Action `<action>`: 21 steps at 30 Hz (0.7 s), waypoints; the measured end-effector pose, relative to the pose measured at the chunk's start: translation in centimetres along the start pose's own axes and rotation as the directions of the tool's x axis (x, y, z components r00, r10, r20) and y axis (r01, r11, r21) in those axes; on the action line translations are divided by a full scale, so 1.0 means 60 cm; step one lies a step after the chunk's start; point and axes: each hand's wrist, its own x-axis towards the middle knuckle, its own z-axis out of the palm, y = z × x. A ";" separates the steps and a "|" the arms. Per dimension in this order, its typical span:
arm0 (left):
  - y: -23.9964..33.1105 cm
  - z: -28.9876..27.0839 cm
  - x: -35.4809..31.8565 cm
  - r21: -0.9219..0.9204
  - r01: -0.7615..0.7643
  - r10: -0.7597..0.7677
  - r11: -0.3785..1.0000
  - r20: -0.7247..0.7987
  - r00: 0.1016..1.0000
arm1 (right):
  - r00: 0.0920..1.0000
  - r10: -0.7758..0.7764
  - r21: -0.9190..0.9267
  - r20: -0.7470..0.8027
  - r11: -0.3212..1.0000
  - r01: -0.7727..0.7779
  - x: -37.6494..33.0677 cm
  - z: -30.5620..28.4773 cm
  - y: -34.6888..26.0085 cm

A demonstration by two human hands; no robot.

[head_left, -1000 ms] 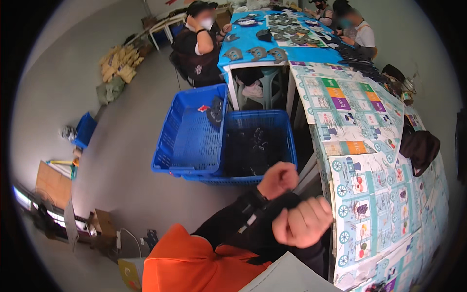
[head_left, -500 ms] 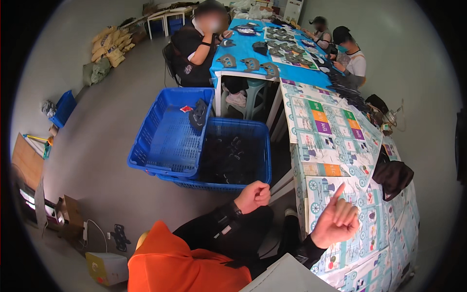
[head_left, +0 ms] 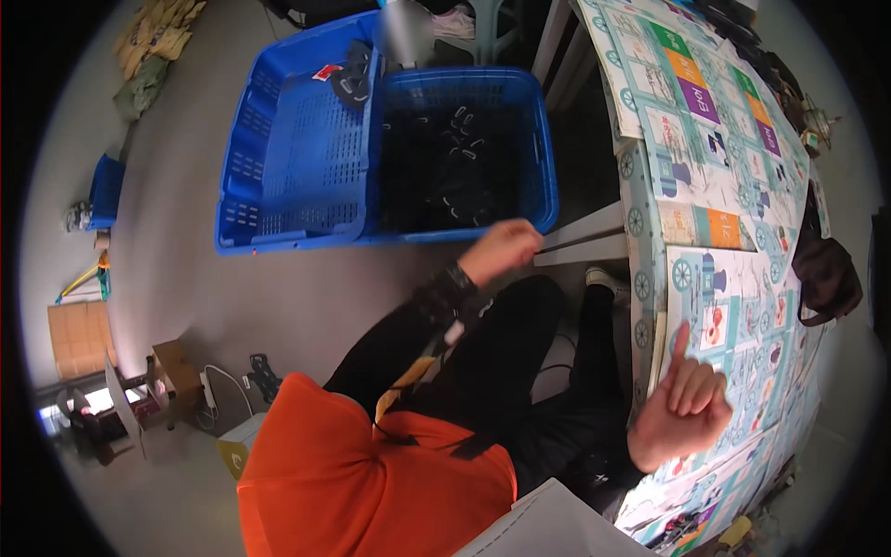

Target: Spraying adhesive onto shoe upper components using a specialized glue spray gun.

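While your right fingers (head_left: 698,388) show half open near the worktop (head_left: 637,200), index straight, the rest curled, nothing visible in them, your left fingers (head_left: 525,243) are curled, their contents hidden; I can't tell whether they hold anything. Just past the left ones is the lower crate (head_left: 548,176) of dark pieces; farther left, the upper crate (head_left: 306,172) overlaps it, with a grey piece (head_left: 353,76) inside. Snagging its rim could tip it, since it looks unevenly supported.

Along the left side: piled tan sacks (head_left: 153,37), a grey-green sack (head_left: 141,90) against them, a blue bin (head_left: 108,192) and a brown board (head_left: 82,336). A cardboard box (head_left: 174,373) stands beside a white power strip (head_left: 207,390).
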 end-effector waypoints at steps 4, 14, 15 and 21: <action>-0.064 -0.188 0.188 0.740 0.128 0.173 0.661 -0.316 0.933 | 0.938 -0.327 -0.978 0.115 0.128 0.164 -0.044 -0.039 -0.011; -0.294 -0.393 0.380 0.515 0.678 -0.300 0.524 -0.633 0.714 | 0.994 -0.103 -0.988 -0.038 -0.143 -0.053 -0.061 -0.093 -0.014; -0.309 -0.393 0.381 0.400 0.690 -0.318 0.604 -0.673 0.668 | 0.986 -0.165 -0.996 0.011 -0.085 -0.004 -0.058 -0.089 -0.006; -0.350 -0.391 0.390 -0.105 0.500 -0.401 0.860 -0.746 0.532 | 0.968 -0.224 -0.985 0.111 -0.156 0.077 -0.024 -0.067 0.032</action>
